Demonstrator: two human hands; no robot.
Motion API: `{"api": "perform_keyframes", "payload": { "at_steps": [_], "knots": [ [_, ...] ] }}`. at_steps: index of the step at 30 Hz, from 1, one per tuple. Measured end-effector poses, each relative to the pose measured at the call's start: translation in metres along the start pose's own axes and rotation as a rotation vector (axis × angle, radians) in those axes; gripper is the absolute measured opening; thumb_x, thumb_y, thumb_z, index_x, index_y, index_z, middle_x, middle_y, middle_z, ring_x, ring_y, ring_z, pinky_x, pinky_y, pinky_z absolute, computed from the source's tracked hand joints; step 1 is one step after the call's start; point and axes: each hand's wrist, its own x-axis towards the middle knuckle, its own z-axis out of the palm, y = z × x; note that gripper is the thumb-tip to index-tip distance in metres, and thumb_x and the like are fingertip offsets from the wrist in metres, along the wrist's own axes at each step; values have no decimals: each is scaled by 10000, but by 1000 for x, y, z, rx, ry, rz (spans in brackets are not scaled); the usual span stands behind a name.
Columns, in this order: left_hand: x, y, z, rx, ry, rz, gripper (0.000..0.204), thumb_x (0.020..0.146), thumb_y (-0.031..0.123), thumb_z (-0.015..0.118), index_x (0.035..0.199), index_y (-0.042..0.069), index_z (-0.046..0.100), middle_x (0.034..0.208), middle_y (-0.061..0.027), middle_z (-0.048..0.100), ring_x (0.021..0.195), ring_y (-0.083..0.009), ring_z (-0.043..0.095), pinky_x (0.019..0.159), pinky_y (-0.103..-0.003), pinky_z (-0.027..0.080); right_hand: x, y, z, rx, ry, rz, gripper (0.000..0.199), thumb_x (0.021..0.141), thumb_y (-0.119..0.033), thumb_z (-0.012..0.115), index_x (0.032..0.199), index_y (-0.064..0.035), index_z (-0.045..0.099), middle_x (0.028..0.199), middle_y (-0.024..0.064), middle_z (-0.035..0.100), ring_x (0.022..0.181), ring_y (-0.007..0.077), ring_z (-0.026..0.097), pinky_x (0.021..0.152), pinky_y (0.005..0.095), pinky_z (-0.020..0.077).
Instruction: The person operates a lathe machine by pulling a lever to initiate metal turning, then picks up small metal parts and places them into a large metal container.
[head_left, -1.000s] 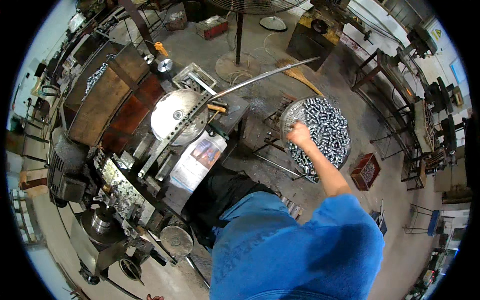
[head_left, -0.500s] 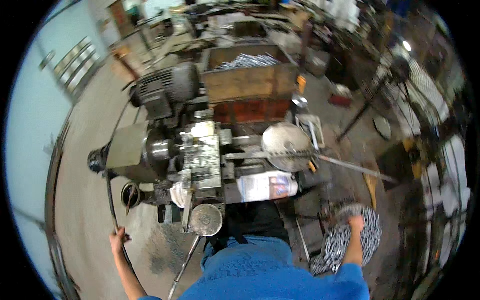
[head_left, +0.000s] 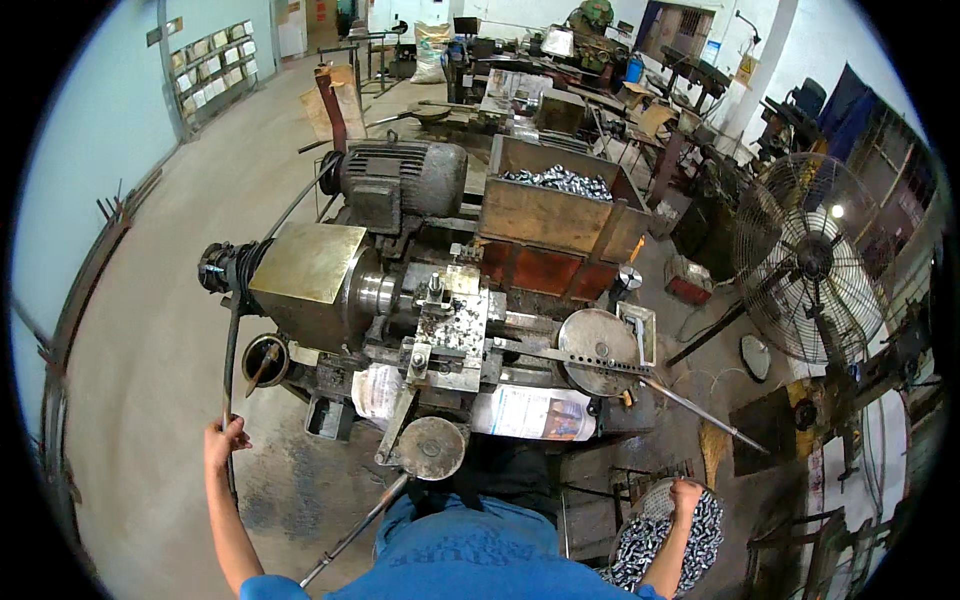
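Note:
My left hand (head_left: pixel 228 443) is closed around a long dark lever (head_left: pixel 231 375) that runs up beside the machine's left end. Out to the right, my right hand (head_left: pixel 686 498) is a closed fist over a round basket (head_left: pixel 655 498) heaped with small shiny metal parts (head_left: pixel 650 552); what the fist holds, if anything, is hidden. Ahead of me stands a lathe-like machine with a boxy headstock cover (head_left: pixel 310 262), a metal slide block (head_left: pixel 452 325) and a round plate (head_left: pixel 432 447) at its near side. A second round disc (head_left: pixel 600 350) sits at the machine's right.
Behind the machine are a motor (head_left: pixel 400 180) and a wooden bin (head_left: pixel 545 208) with more metal parts. A long bar (head_left: pixel 705 413) juts out to the right. A standing fan (head_left: pixel 812 258) is at far right. A pot with a brush (head_left: pixel 264 362) hangs by the left side.
The view has tilted up and turned left, so the machine sits farther right and the picture is sharper. My left hand stays on the lever; my right fist stays over the basket.

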Motion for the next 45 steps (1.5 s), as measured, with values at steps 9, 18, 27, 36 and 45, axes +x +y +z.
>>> {"api": "perform_keyframes", "payload": {
  "at_steps": [9, 18, 27, 36, 45],
  "knots": [
    [5, 0, 4, 24, -35, 59, 258, 787, 197, 630, 877, -38, 571, 649, -94, 575, 533, -152, 574, 507, -289, 510, -98, -302, 147, 96, -421, -765, 380, 615, 48, 490, 965, 72, 634, 1156, 130, 542, 1019, 249, 557, 867, 323, 454],
    [-48, 27, -1, 953, 104, 73, 428, 698, 269, 676, 995, -13, 551, 798, -249, 596, 794, -409, 577, 691, -445, 450, -246, -459, 398, -347, -855, -1607, 428, 533, -153, 630, 924, 21, 634, 1122, 175, 529, 1059, 317, 500, 925, 389, 378],
    [-71, -10, -2, 927, 349, 124, 344, 734, 260, 616, 962, 5, 576, 796, -222, 605, 779, -388, 583, 695, -462, 461, -239, -463, 505, -1021, -704, -1663, 290, 539, -215, 629, 732, -2, 668, 808, 215, 590, 795, 352, 591, 777, 391, 472],
    [-65, -8, 0, 1073, 365, 134, 245, 754, 249, 589, 818, 24, 517, 700, -199, 595, 697, -379, 591, 641, -477, 465, -256, -465, 506, -635, -729, -1366, 241, 567, -158, 574, 691, 45, 610, 1132, 346, 481, 992, 429, 534, 863, 410, 427],
    [31, -24, -151, 1474, 482, 255, 107, 675, 121, 560, 724, 35, 602, 688, -168, 619, 653, -325, 618, 597, -420, 497, -260, -469, 510, -607, -815, -1390, 195, 566, -164, 565, 677, -8, 605, 1232, 270, 463, 989, 433, 536, 849, 409, 439]
  ]
}}
